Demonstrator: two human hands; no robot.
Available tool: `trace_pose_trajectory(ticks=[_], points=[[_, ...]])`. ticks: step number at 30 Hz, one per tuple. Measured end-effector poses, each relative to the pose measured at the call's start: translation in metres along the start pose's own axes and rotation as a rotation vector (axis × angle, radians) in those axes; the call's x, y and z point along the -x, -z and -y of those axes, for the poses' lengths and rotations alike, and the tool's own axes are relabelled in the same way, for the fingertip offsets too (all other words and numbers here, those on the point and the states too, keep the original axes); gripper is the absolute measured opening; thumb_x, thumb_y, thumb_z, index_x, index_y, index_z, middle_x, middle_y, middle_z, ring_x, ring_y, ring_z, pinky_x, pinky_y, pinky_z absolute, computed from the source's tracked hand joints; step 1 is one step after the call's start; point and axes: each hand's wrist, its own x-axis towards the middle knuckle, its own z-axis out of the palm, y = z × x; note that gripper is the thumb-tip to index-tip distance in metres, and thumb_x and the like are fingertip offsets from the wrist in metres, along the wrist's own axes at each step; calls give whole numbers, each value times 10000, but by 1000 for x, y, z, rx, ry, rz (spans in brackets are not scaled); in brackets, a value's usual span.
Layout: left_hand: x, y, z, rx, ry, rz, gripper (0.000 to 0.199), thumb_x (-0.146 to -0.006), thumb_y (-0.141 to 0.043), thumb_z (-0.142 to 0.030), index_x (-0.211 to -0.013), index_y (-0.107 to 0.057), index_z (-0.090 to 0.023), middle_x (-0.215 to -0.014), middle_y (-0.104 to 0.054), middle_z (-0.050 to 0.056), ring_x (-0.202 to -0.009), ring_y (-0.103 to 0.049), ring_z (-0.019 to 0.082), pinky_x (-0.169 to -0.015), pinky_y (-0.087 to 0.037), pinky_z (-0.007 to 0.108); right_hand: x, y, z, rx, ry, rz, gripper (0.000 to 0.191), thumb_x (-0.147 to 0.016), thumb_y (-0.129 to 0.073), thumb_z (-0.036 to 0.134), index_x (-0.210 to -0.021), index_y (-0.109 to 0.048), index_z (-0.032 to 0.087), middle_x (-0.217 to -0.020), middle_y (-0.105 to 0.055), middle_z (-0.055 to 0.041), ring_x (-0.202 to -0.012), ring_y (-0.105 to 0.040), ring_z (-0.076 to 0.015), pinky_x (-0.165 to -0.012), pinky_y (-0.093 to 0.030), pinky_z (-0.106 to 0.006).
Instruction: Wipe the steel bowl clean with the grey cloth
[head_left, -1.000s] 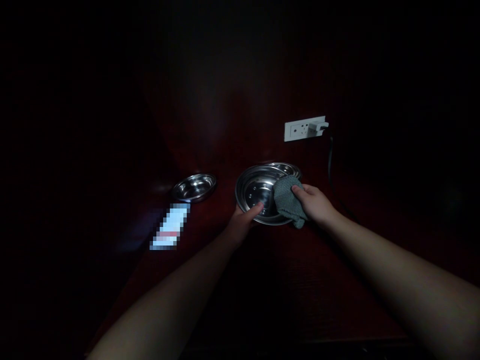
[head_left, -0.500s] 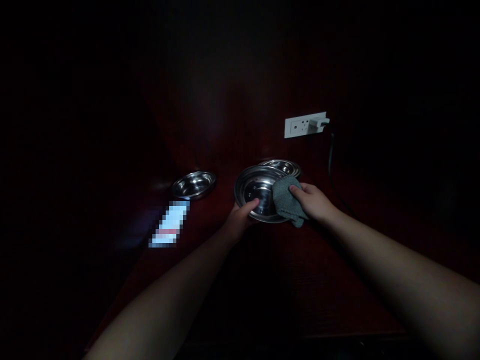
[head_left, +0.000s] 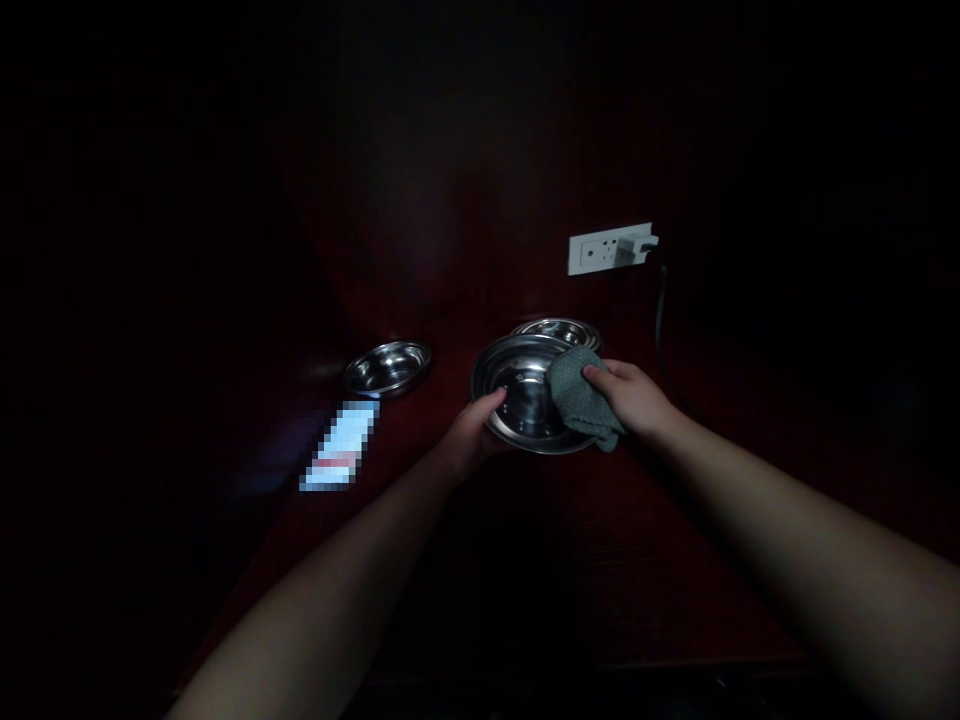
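Dark red, wood-like tabletop (head_left: 637,570): the widest item, running from your forearms to the dark red wall (head_left: 480,230) at twelve o'clock. Lighting is dim; its outer edges fade into black.

Round, shiny silver metal bowl (head_left: 531,405): in your hands near the centre of the view, its hollow side facing up towards you. Whether its base touches the tabletop, you cannot tell.

Round, wide-rimmed silver metal dish (head_left: 559,328): at one o'clock from the bowl, partly hidden behind it. Contact between the two is unclear.

Shallow, round silver metal pan (head_left: 388,368): on the tabletop, between nine and ten o'clock from the bowl, well apart.

Your left hand (head_left: 474,432): at the bowl's eight o'clock, pinching its rim, thumb over the inside, other fingers hidden beneath.

Your right hand (head_left: 636,398): at three o'clock, thumb and fingers closed on a grey-green textured cloth (head_left: 581,392), which lies against the bowl's right side.

Bright, pixelated rectangle (head_left: 341,447): at eight o'clock, just beside the pan.

White rectangular wall socket (head_left: 594,253): at one o'clock, with a white plug (head_left: 637,244) in its right end and a thin dark cable (head_left: 661,305) hanging below.
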Motion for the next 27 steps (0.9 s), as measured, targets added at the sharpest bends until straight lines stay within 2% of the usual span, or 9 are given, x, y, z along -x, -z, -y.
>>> trace_pose_trajectory(ticks=[4,7,11,15,18,23,27], points=[[-2,0,3,22,-49,54,539,-873,-521,-543,-1269,-560,-179,-1294,-615,157,-1156,-601,319,-923,-509,501,0,-1,1,-33,-12,-38,259,-823,-545,419,-787,-610,171,-692,-672,-57,-565,-598,-168,-539,-471,-273],[-3,-1,8,12,-129,23,617,-839,-587,-531,-1349,-452,-212,-1389,-538,150,-1225,-549,337,-951,-483,541,-2,-2,0,-28,-13,-89,263,-850,-528,415,-799,-611,171,-730,-681,-64,-597,-609,-169,-558,-477,-266],[-3,-5,14,-47,-234,-75,813,-725,-768,-338,-1409,-338,-252,-1390,-531,136,-1229,-548,323,-1010,-445,518,-3,-7,-6,1,-8,-85,275,-861,-531,421,-825,-626,165,-745,-694,-69,-631,-629,-186,-581,-486,-276],[-4,-9,14,-18,-404,-140,870,-698,-777,-223,-1433,-313,-267,-1367,-554,104,-1255,-528,291,-1069,-402,452,-2,-9,-9,35,6,-50,280,-854,-539,426,-837,-643,166,-727,-693,-58,-633,-631,-195,-568,-474,-276],[-5,-8,11,7,-365,-172,747,-741,-733,-243,-1404,-389,-242,-1312,-597,100,-1212,-563,283,-1040,-433,439,-3,-6,-7,45,13,-44,272,-853,-536,416,-807,-639,169,-698,-680,-49,-599,-609,-181,-545,-454,-267],[-7,0,8,35,-229,-159,575,-794,-675,-342,-1330,-503,-222,-1242,-646,105,-1035,-657,284,-881,-535,455,0,-2,2,18,-1,-35,252,-851,-540,396,-775,-626,172,-681,-673,-44,-560,-593,-161,-533,-452,-259],[-8,6,5,65,-96,-123,461,-845,-592,-416,-1231,-590,-166,-1132,-698,124,-1016,-665,289,-881,-530,468,6,-3,12,-78,-57,8,231,-839,-563,371,-761,-626,162,-669,-687,-66,-547,-613,-164,-526,-481,-261]])
